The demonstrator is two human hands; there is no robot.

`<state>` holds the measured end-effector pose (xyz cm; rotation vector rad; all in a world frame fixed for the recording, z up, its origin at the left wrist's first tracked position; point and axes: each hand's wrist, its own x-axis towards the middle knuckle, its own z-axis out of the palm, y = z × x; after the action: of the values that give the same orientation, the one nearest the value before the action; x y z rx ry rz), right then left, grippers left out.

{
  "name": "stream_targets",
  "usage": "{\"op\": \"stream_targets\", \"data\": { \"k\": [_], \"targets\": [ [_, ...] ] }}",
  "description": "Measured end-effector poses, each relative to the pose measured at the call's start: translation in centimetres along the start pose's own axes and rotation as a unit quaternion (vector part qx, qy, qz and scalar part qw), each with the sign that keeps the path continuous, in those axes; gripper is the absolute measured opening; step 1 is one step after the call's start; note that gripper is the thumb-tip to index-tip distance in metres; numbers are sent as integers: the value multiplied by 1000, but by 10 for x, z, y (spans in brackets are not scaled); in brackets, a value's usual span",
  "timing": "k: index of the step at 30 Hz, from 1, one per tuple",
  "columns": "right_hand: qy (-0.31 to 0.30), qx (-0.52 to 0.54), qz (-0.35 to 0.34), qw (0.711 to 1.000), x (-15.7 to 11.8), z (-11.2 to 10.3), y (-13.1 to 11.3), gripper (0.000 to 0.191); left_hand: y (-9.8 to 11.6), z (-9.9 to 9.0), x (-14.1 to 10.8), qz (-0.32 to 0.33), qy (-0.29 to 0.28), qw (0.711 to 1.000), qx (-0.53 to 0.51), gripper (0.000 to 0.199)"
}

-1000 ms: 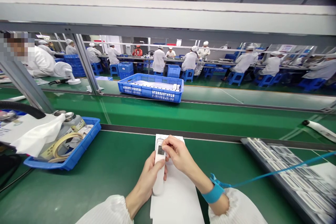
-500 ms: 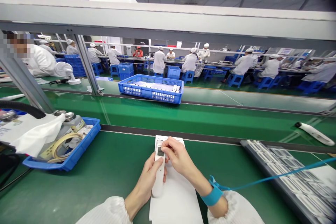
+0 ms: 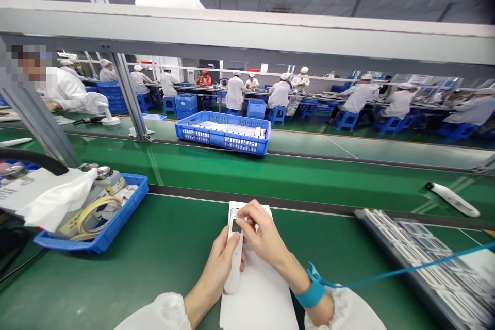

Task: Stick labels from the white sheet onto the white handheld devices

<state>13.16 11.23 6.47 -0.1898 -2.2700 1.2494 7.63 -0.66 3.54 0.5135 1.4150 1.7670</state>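
Note:
A slim white handheld thermometer [image 3: 233, 270] with a small dark screen lies tilted in my left hand [image 3: 218, 260], its thumb along the side just below the screen. My right hand [image 3: 265, 232] is bent over the upper end, thumb and forefinger pinched together at the screen's edge. Whether anything thin is between those fingertips I cannot make out. Beneath both hands lies a stack of white paper [image 3: 259, 294] on the green bench. A blue wrist strap [image 3: 311, 294] with a cord circles my right wrist.
On the left stands a blue tray [image 3: 116, 232] with tape rolls, bottles and cloth. A dark tray [image 3: 417, 268] of frame-like parts lies right, under the blue cord. Another white thermometer [image 3: 454, 200] rests on the green belt [image 3: 309, 180]. Beyond is a blue basket [image 3: 222, 139].
The thermometer on the belt has moved a little to the left. My right fingers have shifted slightly at the screen, while my left hand keeps its hold.

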Motion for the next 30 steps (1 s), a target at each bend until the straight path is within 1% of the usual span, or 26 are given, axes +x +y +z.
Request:
{"op": "stream_targets", "data": {
  "k": [1, 3, 4, 5, 8, 9, 10, 11, 12, 13, 14, 15, 16, 17, 18, 19, 20, 21, 22, 23, 24, 25, 26, 28, 30],
  "targets": [
    [-4, 8, 12, 1000, 0, 0, 1, 7, 1, 0, -1, 6, -6, 1000, 6, 32],
    [-11, 27, 30, 999, 2, -1, 5, 15, 3, 1, -2, 19, -18, 999, 26, 33],
    [-12, 40, 34, 999, 4, -2, 7, 15, 4, 1, -3, 23, -22, 999, 38, 34],
    [-11, 54, 38, 998, 5, -3, 10, 14, 5, 2, -4, 25, -27, 998, 51, 35],
    [2, 84, 41, 996, 10, -11, 15, 26, 8, 2, -6, 19, -34, 995, 92, 42],
    [-3, 87, 37, 996, 12, -16, 15, 28, 9, 2, -6, 17, -35, 994, 105, 45],
    [-18, 83, 28, 996, 13, -21, 14, 28, 10, 1, -6, 14, -37, 992, 118, 46],
    [-49, 76, 13, 996, 14, -27, 12, 26, 12, 0, -6, 12, -41, 991, 129, 47],
    [-92, 63, -6, 994, 14, -33, 9, 24, 14, -2, -5, 11, -48, 990, 134, 46],
    [-139, 43, -24, 989, 14, -39, 5, 27, 17, -4, -3, 7, -60, 989, 136, 46],
    [-180, 18, -40, 983, 14, -44, 1, 34, 20, -6, 0, -3, -78, 988, 133, 46],
    [-207, -10, -53, 977, 13, -49, -3, 40, 22, -10, 4, -17, -100, 987, 126, 46],
    [-219, -39, -61, 973, 12, -53, -6, 42, 25, -13, 8, -32, -120, 985, 120, 46],
    [-219, -66, -65, 971, 11, -55, -6, 40, 27, -18, 14, -38, -128, 984, 116, 46],
    [-210, -90, -65, 971, 11, -57, -4, 36, 27, -23, 21, -31, -117, 986, 114, 46],
    [-193, -108, -58, 973, 12, -58, 1, 32, 28, -29, 28, -8, -84, 990, 112, 46],
    [-169, -121, -42, 977, 14, -60, 9, 30, 27, -35, 35, 25, -33, 993, 108, 46],
    [-130, -132, -10, 983, 17, -61, 19, 29, 25, -41, 43, 59, 27, 993, 101, 47],
    [-77, -143, 32, 986, 22, -62, 32, 28, 23, -46, 49, 86, 78, 989, 94, 49],
    [-15, -155, 84, 984, 29, -64, 45, 26, 20, -51, 54, 101, 110, 984, 92, 51],
    [59, -171, 145, 973, 37, -67, 59, 25, 17, -54, 58, 108, 124, 981, 101, 53],
    [109, -188, 182, 959, 46, -70, 73, 23, 14, -57, 60, 110, 121, 979, 121, 53],
    [146, -205, 209, 945, 55, -73, 86, 21, 11, -58, 60, 110, 111, 976, 149, 52],
    [197, -240, 246, 918, 72, -79, 107, 19, 8, -58, 59, 109, 89, 967, 211, 49],
    [218, -273, 260, 900, 86, -82, 121, 19, 7, -58, 56, 99, 77, 959, 255, 48]
  ]
}}
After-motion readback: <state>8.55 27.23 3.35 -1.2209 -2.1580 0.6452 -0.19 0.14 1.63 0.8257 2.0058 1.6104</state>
